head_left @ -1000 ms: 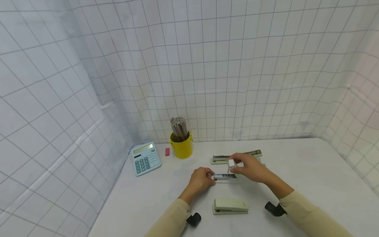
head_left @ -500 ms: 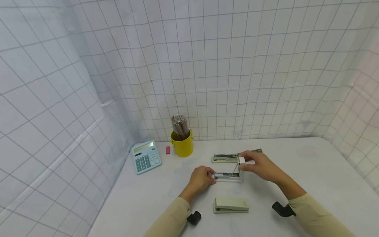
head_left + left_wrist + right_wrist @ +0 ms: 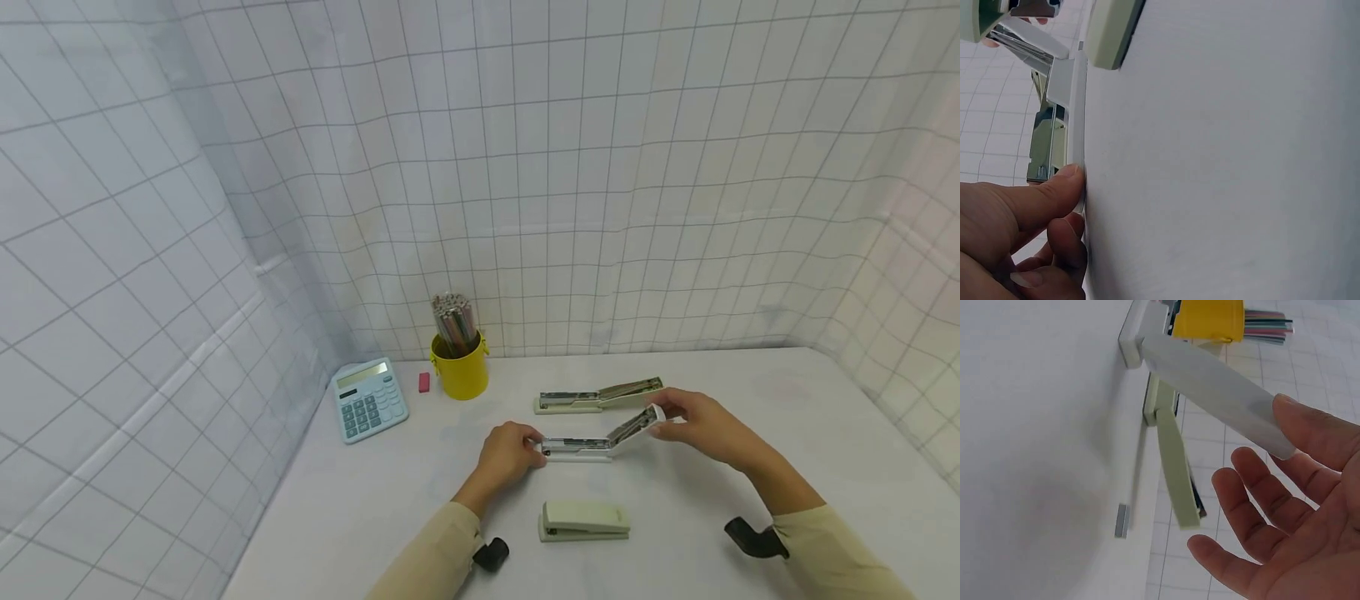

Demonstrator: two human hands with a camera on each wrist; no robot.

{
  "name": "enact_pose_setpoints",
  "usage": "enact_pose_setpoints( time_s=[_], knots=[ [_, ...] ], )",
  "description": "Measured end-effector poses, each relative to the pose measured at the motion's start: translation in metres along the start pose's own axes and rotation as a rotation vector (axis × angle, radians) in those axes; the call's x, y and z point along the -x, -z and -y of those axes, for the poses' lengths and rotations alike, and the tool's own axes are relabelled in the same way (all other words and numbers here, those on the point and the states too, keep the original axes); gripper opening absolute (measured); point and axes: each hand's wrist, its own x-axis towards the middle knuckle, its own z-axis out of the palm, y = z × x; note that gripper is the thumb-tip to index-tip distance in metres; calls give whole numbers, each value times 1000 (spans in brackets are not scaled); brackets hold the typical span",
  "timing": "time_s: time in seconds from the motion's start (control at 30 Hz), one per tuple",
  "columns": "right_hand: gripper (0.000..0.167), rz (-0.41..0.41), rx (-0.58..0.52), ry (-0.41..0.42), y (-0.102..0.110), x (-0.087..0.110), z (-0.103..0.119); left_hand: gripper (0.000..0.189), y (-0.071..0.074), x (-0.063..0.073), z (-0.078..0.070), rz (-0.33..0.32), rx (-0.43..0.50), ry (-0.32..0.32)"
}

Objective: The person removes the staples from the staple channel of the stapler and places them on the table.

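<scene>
White stapler sat unfolded, in front and right of the yellow pot. Left hand pinched its near end, right hand the cover's tip, spare fingers loose. Probably light, stiff, kinda slick; ends seemed good holds.

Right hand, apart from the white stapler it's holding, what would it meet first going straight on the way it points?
Probably the open green stapler's raised top, ahead of the right hand in the head view, though depth is unclear.
</scene>
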Motion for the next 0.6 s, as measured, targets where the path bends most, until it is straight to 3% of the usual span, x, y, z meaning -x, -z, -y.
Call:
enact_pose_setpoints(
  time_s=[0.4,0.5,0.6],
  knots=[
    [48,59,44,-82,2,15,-39,24,-2,2,1,-12,-14,-16],
    [52,51,51,-84,2,16,-39,24,-2,1,1,-13,-18,-21],
    [55,-8,97,-61,4,15,-30,24,-2,1,1,-13,-17,-21]
  ],
)
